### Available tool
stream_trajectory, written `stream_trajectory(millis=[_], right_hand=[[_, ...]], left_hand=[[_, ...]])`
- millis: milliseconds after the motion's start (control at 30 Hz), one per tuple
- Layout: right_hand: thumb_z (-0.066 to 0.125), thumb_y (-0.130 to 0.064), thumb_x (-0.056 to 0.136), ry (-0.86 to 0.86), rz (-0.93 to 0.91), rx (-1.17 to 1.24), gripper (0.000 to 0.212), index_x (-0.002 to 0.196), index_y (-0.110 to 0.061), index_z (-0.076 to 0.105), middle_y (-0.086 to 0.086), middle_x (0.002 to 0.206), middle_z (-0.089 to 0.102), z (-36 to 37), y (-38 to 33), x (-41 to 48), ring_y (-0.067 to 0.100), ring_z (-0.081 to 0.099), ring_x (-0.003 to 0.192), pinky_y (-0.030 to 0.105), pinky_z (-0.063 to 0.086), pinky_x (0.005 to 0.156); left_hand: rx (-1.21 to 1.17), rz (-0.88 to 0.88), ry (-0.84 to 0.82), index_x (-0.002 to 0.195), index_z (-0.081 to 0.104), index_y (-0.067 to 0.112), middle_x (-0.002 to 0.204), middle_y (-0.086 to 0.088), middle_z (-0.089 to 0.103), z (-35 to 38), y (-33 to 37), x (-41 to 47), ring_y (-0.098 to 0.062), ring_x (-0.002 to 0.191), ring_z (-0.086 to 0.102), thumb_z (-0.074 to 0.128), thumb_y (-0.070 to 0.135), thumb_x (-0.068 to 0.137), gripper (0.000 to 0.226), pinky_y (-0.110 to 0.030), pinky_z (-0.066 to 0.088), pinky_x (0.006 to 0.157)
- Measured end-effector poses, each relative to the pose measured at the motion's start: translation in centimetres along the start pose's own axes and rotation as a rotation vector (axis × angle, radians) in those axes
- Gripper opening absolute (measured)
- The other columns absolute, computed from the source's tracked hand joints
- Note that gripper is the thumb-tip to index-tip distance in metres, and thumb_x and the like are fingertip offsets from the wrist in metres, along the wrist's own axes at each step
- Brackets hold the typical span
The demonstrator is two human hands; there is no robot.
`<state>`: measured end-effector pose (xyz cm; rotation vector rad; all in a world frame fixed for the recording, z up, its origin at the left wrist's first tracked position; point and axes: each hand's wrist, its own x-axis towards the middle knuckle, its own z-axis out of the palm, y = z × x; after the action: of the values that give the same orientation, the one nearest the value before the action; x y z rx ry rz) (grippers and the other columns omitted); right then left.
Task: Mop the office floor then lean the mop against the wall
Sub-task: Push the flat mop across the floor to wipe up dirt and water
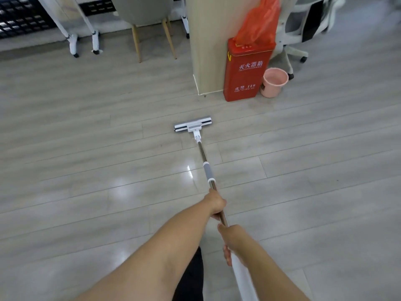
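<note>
Gripping mop (192,125), both hands (216,205) (230,238) outstretched

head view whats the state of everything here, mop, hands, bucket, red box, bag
mop: head flat on the floor, pole tilted back toward the person
left hand: grips the pole, ahead of the other hand
right hand: grips the pole, nearer the body
red box: upright against the pillar
pink bucket: upright, open top, beside the red box
orange bag: crumpled, above the red box
</note>
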<state>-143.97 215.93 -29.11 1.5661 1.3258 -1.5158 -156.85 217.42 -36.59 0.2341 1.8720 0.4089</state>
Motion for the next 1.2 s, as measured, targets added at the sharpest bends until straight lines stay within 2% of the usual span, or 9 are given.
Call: stream_trajectory(millis=[133, 267, 333, 433, 567, 667, 767, 933, 1200], right_hand=[[0.039, -0.045, 0.105, 0.011, 0.051, -0.025, 0.046, 0.103, -0.003, 0.057, 0.008, 0.051, 0.055, 0.4, 8.0, -4.4, 0.023, 0.052, 0.040, 0.032, 0.050, 0.057], [0.040, -0.043, 0.105, 0.030, 0.021, -0.015, 0.046, 0.099, -0.001, 0.057, 0.008, 0.047, 0.053, 0.0, 12.3, -6.7, 0.023, 0.052, 0.038, 0.030, 0.047, 0.053], [0.038, -0.043, 0.105, 0.045, -0.007, -0.022, 0.049, 0.101, 0.002, 0.059, 0.009, 0.046, 0.055, 0.2, 12.8, -6.9, 0.023, 0.054, 0.039, 0.031, 0.050, 0.057], [0.037, -0.045, 0.105, 0.056, -0.017, -0.043, 0.053, 0.101, 0.001, 0.062, 0.009, 0.049, 0.059, 0.8, 11.9, -6.8, 0.023, 0.059, 0.044, 0.035, 0.057, 0.070], [0.039, -0.044, 0.106, 0.050, -0.012, -0.025, 0.050, 0.092, -0.002, 0.062, 0.010, 0.053, 0.059, 0.9, 9.0, -5.3, 0.021, 0.057, 0.046, 0.035, 0.054, 0.068], [0.038, -0.042, 0.106, 0.061, -0.054, -0.035, 0.050, 0.099, 0.000, 0.063, 0.011, 0.061, 0.061, 0.3, 4.7, -3.5, 0.026, 0.060, 0.064, 0.040, 0.056, 0.079], [0.040, -0.042, 0.105, 0.072, -0.054, -0.028, 0.051, 0.107, 0.003, 0.064, 0.012, 0.062, 0.062, -0.4, -0.2, -1.7, 0.028, 0.059, 0.066, 0.042, 0.056, 0.086], [0.038, -0.042, 0.106, 0.056, -0.059, -0.039, 0.056, 0.085, 0.004, 0.062, 0.019, 0.069, 0.061, -1.6, -5.6, 1.0, 0.028, 0.054, 0.054, 0.038, 0.051, 0.070], [0.043, -0.046, 0.104, 0.074, -0.007, 0.052, 0.053, 0.091, 0.003, 0.060, 0.017, 0.059, 0.057, -0.4, -3.5, 3.2, 0.026, 0.052, 0.052, 0.036, 0.047, 0.065]], left_hand=[[0.013, 0.010, 0.001, 0.135, 0.041, 0.007, 0.119, -0.016, 0.062, 6.4, -4.3, -5.6, -0.032, 0.094, 0.069, 0.056, 0.024, 0.093, 0.048, -0.044, 0.062, 0.075], [-0.088, 0.013, -0.009, 0.132, 0.047, 0.010, 0.116, -0.014, 0.065, 10.2, -6.3, -8.0, -0.032, 0.093, 0.070, 0.056, 0.031, 0.081, 0.056, -0.044, 0.063, 0.075], [-0.158, -0.006, 0.009, 0.122, 0.054, 0.007, 0.110, -0.016, 0.067, 10.8, -6.8, -8.7, -0.034, 0.092, 0.071, 0.056, 0.028, 0.086, 0.042, -0.049, 0.062, 0.076], [-0.251, -0.046, 0.068, 0.115, 0.056, 0.008, 0.105, -0.016, 0.068, 10.5, -6.9, -8.3, -0.036, 0.089, 0.071, 0.056, 0.028, 0.091, 0.031, -0.053, 0.061, 0.077], [-0.178, -0.017, 0.100, 0.123, 0.052, 0.017, 0.110, -0.011, 0.066, 8.5, -5.7, -5.4, -0.034, 0.094, 0.067, 0.054, 0.029, 0.088, 0.037, -0.046, 0.062, 0.076], [-0.153, 0.025, 0.142, 0.121, 0.056, 0.013, 0.111, -0.014, 0.066, 5.3, -3.5, -3.3, -0.034, 0.096, 0.067, 0.056, 0.028, 0.089, 0.035, -0.045, 0.061, 0.079], [-0.171, 0.026, 0.128, 0.119, 0.055, 0.010, 0.109, -0.015, 0.066, 1.7, -0.8, -0.7, -0.033, 0.093, 0.067, 0.055, 0.024, 0.092, 0.031, -0.042, 0.062, 0.073], [-0.182, 0.021, 0.104, 0.121, 0.054, 0.009, 0.112, -0.016, 0.065, -2.4, 2.7, 3.4, -0.035, 0.092, 0.068, 0.055, 0.023, 0.094, 0.031, -0.045, 0.062, 0.071], [-0.109, -0.010, 0.080, 0.136, 0.043, 0.013, 0.113, -0.015, 0.063, -1.3, 1.4, 5.1, -0.036, 0.092, 0.067, 0.054, 0.028, 0.092, 0.047, -0.048, 0.062, 0.075]])
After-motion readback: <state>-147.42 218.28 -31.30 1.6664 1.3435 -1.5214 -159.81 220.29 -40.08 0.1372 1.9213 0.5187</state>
